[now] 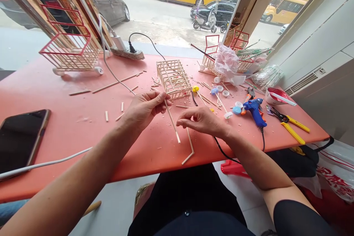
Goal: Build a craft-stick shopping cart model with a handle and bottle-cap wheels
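Observation:
My left hand (151, 105) pinches the top of a thin wooden stick (170, 116) between thumb and fingers. The stick slants down toward the table's near edge, with a short, paler piece at its lower end. Close to the stick's right side is my right hand (203, 121), its fingers curled and the fingertips near the thumb; whether it holds something small is hidden. Under that hand lies a bent stick piece (190, 147), two lengths meeting at an angle. Just beyond both hands sits a small basket frame of wooden sticks (174, 77).
A blue glue gun (256, 112), yellow-handled pliers (290, 125) and a cup (276, 96) lie to the right. A finished-looking red-rimmed mini cart (70, 51) stands at the back left. A phone (22, 138) lies at left. Stick scraps and bottle caps litter the pink table (129, 158).

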Motion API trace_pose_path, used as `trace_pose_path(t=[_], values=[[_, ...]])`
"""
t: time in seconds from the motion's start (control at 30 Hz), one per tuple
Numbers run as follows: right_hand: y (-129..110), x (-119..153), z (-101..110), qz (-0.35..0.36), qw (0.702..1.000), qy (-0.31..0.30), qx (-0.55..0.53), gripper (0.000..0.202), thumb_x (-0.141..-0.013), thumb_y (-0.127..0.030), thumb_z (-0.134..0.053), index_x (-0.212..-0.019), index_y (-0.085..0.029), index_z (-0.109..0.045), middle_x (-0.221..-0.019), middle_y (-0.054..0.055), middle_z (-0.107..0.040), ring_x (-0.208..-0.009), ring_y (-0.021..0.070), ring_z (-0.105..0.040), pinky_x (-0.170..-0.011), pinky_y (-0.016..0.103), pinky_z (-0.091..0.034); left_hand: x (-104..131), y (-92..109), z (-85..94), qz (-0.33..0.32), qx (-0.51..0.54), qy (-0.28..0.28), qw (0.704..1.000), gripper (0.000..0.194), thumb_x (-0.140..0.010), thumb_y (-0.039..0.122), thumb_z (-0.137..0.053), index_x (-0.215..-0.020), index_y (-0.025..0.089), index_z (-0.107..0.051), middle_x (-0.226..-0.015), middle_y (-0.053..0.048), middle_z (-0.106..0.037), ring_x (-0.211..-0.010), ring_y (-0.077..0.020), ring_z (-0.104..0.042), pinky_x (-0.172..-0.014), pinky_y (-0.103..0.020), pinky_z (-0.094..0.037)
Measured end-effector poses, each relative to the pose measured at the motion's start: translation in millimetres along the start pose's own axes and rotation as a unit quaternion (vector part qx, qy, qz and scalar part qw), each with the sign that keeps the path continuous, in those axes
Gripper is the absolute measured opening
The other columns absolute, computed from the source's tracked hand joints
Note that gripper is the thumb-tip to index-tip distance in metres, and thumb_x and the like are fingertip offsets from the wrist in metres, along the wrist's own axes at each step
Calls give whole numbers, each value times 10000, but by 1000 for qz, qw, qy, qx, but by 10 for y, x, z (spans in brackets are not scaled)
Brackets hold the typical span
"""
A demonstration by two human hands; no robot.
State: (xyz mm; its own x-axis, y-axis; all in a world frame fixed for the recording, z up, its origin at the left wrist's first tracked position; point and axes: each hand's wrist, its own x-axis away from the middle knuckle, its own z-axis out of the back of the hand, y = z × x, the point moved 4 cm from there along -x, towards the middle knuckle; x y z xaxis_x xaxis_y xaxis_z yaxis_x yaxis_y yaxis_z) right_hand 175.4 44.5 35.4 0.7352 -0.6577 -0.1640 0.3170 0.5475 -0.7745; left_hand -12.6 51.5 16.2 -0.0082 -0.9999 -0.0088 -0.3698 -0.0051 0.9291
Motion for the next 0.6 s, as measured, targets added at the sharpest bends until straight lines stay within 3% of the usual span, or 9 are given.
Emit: trace_pose_path(t=[0.1,0.23,0.4,0.6], values=[[66,-7,162,-14,996,92,11,273,-989,-329,-646,-863,-141,-798,-746,23,-756,-690,103,-639,-643,212,-414,9,-13,-10,11,-1,-14,1000,468,-543,473,-1020,-721,101,-798,-634,-67,-714,-496,-87,-567,-476,-200,-446],[148,3,401,-19,982,189,20,430,-990,-500,-621,-848,-133,-797,-744,44,-757,-682,118,-653,-649,227,-434,24,-55,-30,37,-12,-61,997,425,-618,471,-993,-740,110,-803,-665,-70,-722,-513,-89,-572,-491,-204,-456],[232,28,602,-40,964,256,50,550,-961,-647,-591,-853,-149,-799,-733,50,-752,-684,145,-661,-661,251,-467,41,-109,-58,56,-22,-88,994,404,-631,462,-989,-728,121,-796,-671,-69,-724,-506,-86,-568,-485,-202,-461],[309,66,696,-54,957,277,71,494,-976,-582,-599,-846,-145,-792,-762,61,-764,-699,152,-672,-695,261,-494,70,-125,-99,60,-22,-100,993,401,-627,460,-990,-727,126,-792,-661,-64,-726,-499,-79,-557,-485,-194,-461]])
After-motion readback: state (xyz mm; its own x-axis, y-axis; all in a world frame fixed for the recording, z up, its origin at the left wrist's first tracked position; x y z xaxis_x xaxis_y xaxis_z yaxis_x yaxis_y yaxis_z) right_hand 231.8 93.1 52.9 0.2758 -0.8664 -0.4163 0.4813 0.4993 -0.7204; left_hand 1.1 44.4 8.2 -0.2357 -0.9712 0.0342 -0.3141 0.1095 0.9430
